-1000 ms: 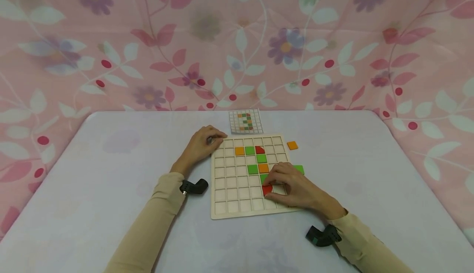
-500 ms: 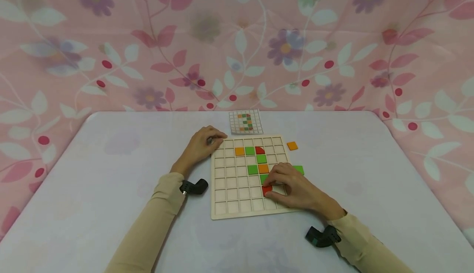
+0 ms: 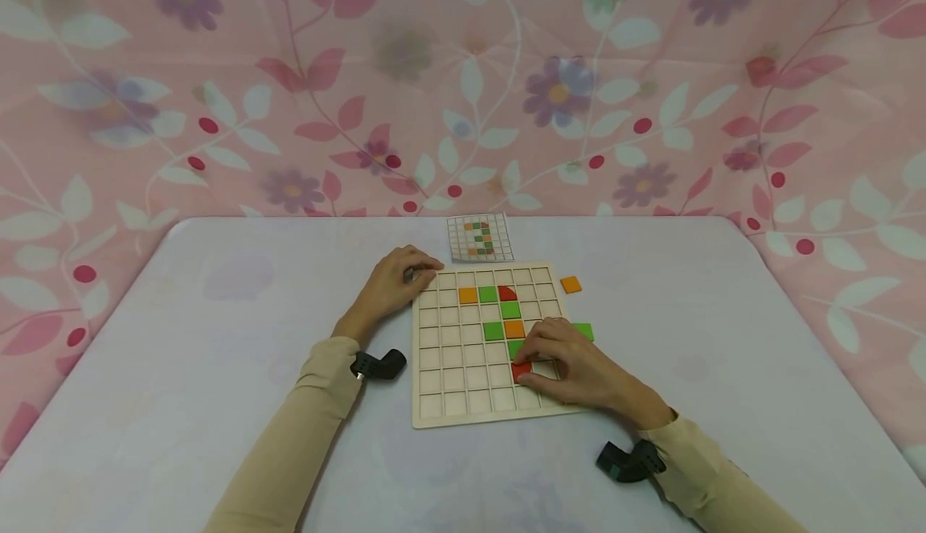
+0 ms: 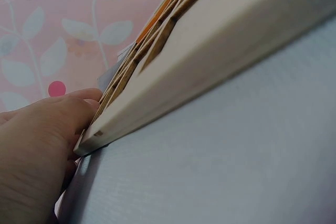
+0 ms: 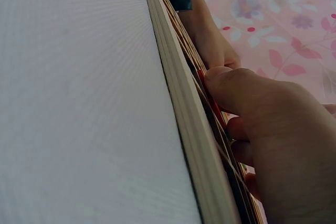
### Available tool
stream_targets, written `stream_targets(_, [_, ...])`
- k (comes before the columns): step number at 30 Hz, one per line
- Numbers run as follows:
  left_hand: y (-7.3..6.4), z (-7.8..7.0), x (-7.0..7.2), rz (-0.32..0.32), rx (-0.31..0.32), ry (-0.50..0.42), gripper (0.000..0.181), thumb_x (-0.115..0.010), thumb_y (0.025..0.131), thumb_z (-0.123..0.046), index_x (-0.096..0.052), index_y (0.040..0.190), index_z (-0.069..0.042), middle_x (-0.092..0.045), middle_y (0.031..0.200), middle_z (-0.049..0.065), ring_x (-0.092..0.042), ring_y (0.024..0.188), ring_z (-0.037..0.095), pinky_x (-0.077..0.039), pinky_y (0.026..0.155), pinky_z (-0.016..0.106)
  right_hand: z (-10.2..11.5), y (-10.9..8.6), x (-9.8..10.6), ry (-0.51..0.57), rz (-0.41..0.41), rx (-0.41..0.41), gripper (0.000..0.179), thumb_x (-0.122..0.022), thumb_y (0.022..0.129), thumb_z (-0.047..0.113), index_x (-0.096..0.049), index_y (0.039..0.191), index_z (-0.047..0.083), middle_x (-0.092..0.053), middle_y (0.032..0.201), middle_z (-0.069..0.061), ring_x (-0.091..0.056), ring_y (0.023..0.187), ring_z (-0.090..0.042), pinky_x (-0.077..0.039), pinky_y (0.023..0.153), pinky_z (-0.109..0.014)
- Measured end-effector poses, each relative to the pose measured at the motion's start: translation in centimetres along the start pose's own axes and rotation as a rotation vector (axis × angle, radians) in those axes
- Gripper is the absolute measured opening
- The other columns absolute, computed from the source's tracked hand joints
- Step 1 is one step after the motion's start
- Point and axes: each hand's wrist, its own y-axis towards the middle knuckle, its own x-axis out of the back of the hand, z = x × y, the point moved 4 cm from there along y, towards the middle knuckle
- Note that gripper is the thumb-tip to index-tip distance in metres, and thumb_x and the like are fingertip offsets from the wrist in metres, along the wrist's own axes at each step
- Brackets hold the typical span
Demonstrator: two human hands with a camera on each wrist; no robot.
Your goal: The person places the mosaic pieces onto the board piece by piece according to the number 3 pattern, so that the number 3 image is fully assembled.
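Note:
A wooden grid board [image 3: 452,402] lies on the table. At its far left corner my left hand [image 3: 391,282] grips the edge; the left wrist view shows the fingers over that board corner. My right hand [image 3: 575,364] is over the lower right of the grid, thumb and fingertips at a red tile [image 3: 520,374] that they pinch in its cell. Touching distance above it is a green tile [image 3: 515,349], partly covered by the fingers. Further up sit an orange tile [image 3: 514,330], green tiles [image 3: 493,331], a red rounded-corner tile [image 3: 508,293] and another orange tile [image 3: 469,296].
Beyond the board lies a pattern card [image 3: 481,237] with a printed grid of coloured squares. A loose orange tile [image 3: 571,284] lies off the board's right edge. A loose green tile [image 3: 583,331] shows behind my right hand. Floral cloth [image 3: 463,99] hangs behind the white-covered table [image 3: 217,340].

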Motion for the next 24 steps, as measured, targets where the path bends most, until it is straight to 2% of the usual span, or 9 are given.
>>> stream_targets(19, [-0.05, 0.30, -0.06, -0.008, -0.020, 0.009, 0.017, -0.063, 0.091, -0.022, -0.071, 0.105, -0.018, -0.066, 0.103, 0.001, -0.053, 0.087, 0.017, -0.041, 0.076, 0.033, -0.11, -0.09, -0.02, -0.002, -0.018, 0.014, 0.017, -0.073, 0.082, 0.027, -0.066, 0.097, 0.027, -0.058, 0.095, 0.016, -0.047, 0.094, -0.002, -0.036, 0.086, -0.025])
stream_targets(24, [-0.07, 0.22, -0.07, -0.007, -0.020, 0.002, 0.016, -0.063, 0.091, -0.022, -0.072, 0.105, -0.017, -0.066, 0.102, 0.001, -0.052, 0.085, 0.017, -0.040, 0.075, 0.033, -0.24, -0.22, 0.22, 0.002, -0.010, -0.001, 0.016, -0.069, 0.085, 0.023, -0.066, 0.101, 0.024, -0.060, 0.096, 0.015, -0.048, 0.095, -0.004, -0.036, 0.087, -0.029])
